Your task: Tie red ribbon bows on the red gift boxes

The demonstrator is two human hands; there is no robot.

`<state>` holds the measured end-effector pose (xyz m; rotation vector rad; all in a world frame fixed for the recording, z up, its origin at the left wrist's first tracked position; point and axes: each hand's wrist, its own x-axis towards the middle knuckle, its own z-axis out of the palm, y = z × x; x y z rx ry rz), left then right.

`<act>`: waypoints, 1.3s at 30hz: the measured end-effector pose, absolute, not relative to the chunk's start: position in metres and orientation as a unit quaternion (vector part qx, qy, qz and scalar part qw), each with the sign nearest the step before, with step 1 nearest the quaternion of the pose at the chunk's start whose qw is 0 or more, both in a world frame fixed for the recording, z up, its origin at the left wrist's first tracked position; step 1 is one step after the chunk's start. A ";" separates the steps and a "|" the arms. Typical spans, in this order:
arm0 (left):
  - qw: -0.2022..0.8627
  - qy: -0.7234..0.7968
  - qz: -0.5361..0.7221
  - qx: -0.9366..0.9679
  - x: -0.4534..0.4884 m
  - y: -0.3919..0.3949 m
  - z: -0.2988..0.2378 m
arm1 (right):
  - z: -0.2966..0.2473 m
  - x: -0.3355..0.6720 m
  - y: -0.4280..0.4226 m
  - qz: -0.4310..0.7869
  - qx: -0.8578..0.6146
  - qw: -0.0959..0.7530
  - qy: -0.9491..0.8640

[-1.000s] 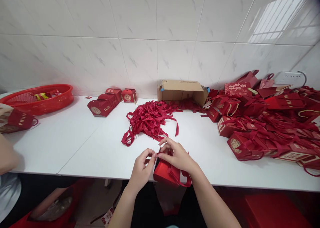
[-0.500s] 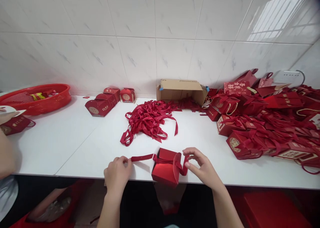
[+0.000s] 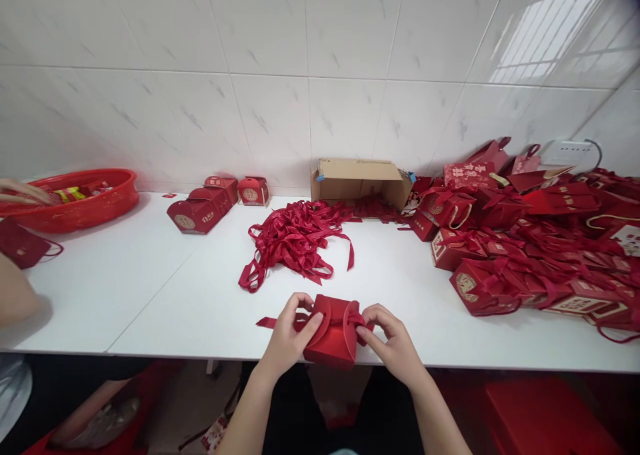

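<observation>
White table (image 3: 220,288) | red box (image 3: 333,345) at near edge, 6 o'clock | left hand (image 3: 286,338) pinches its 9-o'clock flap (image 3: 323,306); right hand (image 3: 393,345), ribbon (image 3: 355,318) at 3 | advisable: flaps snug, ribbon untwisted, tension even

Single head-worn view, forward and down across the white table (image 3: 190,302) to tiled wall (image 3: 270,42).
</observation>
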<state>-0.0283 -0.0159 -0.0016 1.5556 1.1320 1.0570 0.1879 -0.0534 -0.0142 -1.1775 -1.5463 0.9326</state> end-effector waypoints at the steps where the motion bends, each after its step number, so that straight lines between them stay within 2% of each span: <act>1: 0.461 0.460 0.421 0.631 -0.026 -0.017 -0.002 | -0.015 0.187 -0.052 0.386 -0.482 0.480 -0.623; 9: 0.489 0.483 0.379 0.619 -0.035 -0.014 -0.013 | -0.026 0.190 -0.046 0.420 -0.499 0.470 -0.595; 17: 0.414 0.552 0.403 0.601 -0.042 -0.010 -0.027 | -0.032 0.201 -0.044 0.368 -0.534 0.455 -0.610; 23: 0.404 0.552 0.431 0.589 -0.036 -0.013 -0.027 | -0.033 0.196 -0.032 0.262 -0.559 0.501 -0.607; 29: 0.303 0.572 0.462 0.606 -0.033 -0.006 -0.027 | -0.030 0.196 -0.018 0.173 -0.552 0.490 -0.651; 32: 0.177 0.598 0.514 0.589 -0.042 -0.009 -0.028 | -0.030 0.203 -0.026 0.113 -0.556 0.534 -0.627; 34: 0.147 0.611 0.527 0.572 -0.049 -0.017 -0.028 | -0.031 0.208 -0.037 0.088 -0.568 0.566 -0.591; 36: 0.190 0.611 0.506 0.578 -0.053 -0.028 -0.028 | -0.031 0.212 -0.047 0.131 -0.570 0.561 -0.585; 39: 0.277 0.593 0.454 0.604 -0.054 -0.044 -0.028 | -0.034 0.212 -0.058 0.285 -0.556 0.503 -0.597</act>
